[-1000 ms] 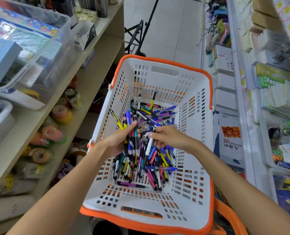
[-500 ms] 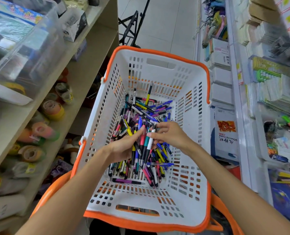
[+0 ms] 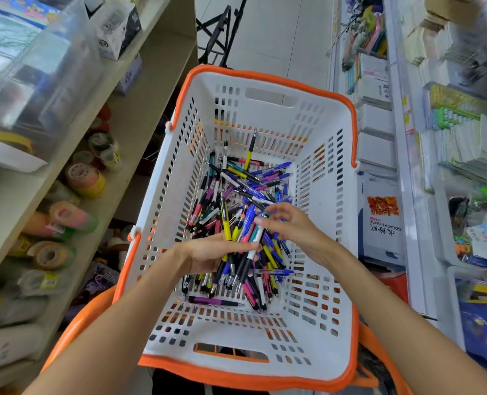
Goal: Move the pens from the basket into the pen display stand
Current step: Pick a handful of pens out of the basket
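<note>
Left hand grips pen bunch, long axes pointing away; right hand fingers loosely curled just beside bunch tops, pinching nothing clear.

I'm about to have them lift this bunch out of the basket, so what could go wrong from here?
1. The left hand grips a splayed, uneven bundle of pens; some may slip from the grip when lifted.
2. The right hand is adding pens at the top, which could overfill the grip.
3. The basket has slotted walls and floor; dropped pens could catch or poke through.
</note>
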Tool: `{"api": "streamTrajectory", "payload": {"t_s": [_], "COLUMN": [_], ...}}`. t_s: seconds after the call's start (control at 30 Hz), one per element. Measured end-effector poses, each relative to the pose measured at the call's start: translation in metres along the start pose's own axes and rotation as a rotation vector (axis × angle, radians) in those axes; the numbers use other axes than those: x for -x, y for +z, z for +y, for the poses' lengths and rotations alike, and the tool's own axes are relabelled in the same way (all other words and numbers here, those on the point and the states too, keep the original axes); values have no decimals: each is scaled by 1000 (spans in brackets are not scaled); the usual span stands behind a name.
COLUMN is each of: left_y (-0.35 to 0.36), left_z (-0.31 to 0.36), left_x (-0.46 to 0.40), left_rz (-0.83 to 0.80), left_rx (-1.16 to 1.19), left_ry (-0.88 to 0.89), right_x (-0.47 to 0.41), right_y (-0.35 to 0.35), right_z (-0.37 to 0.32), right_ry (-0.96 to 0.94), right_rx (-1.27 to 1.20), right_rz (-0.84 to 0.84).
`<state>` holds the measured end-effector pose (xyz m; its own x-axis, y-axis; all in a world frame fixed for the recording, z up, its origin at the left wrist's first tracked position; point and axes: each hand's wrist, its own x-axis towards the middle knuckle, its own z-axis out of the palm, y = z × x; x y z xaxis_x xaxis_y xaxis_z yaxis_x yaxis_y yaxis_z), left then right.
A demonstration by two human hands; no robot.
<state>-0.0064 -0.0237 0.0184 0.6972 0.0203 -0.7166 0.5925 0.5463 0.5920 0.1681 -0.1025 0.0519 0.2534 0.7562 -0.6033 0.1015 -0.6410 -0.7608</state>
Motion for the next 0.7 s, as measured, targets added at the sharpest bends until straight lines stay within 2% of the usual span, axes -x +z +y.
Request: {"api": "streamTrajectory", "payload": {"t_s": [0.1, 0.37, 0.57, 0.7], "left_y": [-1, 9, 13, 16], "left_z": [1, 10, 9, 12], "left_x": [-1, -2, 5, 4], "left_rz": [-4, -64, -19, 35], "left_rx": [-36, -156, -130, -42], "left_ry": [-29, -154, -71, -17], "right_x": [-5, -15, -17, -18], "right_y": [2, 13, 4, 3], "right_z": [-8, -31, -30, -27], "right_ry": [-31, -66, -51, 24], "right_rx": [10, 177, 71, 172], "right_rz": [3, -149, -167, -253]}}
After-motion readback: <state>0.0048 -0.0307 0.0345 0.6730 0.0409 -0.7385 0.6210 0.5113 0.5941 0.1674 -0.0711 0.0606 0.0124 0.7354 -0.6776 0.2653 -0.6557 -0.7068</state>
